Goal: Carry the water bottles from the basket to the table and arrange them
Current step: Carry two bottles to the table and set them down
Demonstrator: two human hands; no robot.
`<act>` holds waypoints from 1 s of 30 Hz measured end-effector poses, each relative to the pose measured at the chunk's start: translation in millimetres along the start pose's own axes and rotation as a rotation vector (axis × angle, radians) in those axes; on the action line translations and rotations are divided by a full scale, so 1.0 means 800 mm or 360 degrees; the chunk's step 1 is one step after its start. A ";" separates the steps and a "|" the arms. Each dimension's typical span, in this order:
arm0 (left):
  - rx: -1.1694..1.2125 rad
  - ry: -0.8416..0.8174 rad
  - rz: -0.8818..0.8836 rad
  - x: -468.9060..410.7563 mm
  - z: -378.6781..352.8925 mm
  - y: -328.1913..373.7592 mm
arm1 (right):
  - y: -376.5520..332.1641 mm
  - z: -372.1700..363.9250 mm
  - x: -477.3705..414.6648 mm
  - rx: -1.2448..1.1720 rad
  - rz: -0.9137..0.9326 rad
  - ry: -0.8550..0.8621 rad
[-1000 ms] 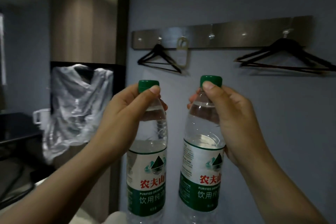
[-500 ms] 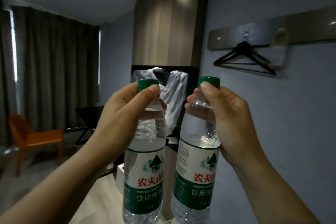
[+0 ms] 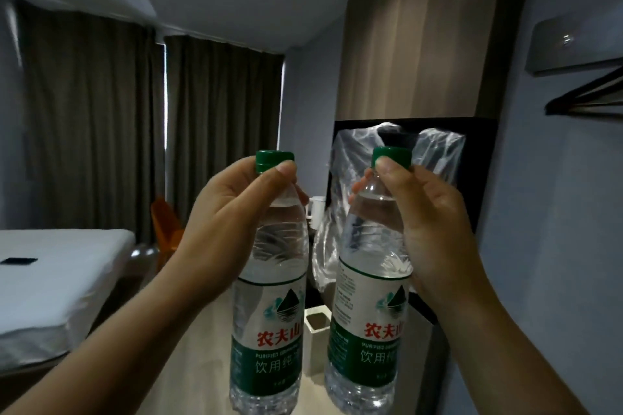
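The left bottle is gripped by the left hand, the right bottle by the right hand. Held only at the necks, one could be dropped.

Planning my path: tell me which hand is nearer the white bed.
Left. The left hand, gripping the left bottle, is right of the bed. The right hand, gripping the right bottle, is farther right.

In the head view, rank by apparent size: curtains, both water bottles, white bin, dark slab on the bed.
1. curtains
2. left bottle and right bottle: alike, enlarged by nearness
3. white bin
4. dark slab
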State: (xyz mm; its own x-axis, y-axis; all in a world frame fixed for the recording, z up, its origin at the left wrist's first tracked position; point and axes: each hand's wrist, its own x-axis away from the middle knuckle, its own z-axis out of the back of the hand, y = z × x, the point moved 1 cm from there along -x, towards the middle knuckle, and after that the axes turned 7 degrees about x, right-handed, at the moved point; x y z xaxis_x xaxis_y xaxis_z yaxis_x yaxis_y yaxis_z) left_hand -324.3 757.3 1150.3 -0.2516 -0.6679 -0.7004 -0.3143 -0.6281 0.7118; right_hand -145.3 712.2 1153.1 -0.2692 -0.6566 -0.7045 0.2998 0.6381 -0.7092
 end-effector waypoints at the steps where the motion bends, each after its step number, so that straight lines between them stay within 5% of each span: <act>1: -0.0018 0.0038 0.0007 -0.007 0.001 -0.009 | 0.012 -0.001 -0.012 -0.0028 0.0005 -0.0026; 15: -0.0197 0.0239 0.0035 -0.119 0.053 -0.152 | 0.175 -0.065 -0.142 -0.0168 -0.0016 -0.0233; 30: -0.0286 0.0237 0.0032 -0.303 0.225 -0.329 | 0.352 -0.233 -0.320 -0.0093 0.0026 -0.0151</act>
State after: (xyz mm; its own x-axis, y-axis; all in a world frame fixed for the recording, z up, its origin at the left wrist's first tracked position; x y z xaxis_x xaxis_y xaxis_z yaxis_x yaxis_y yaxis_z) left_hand -345.4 1155.9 1123.3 -0.1139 -0.7244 -0.6799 -0.1393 -0.6660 0.7329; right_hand -162.7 1134.8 1129.0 -0.1759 -0.6794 -0.7124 0.2485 0.6696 -0.6999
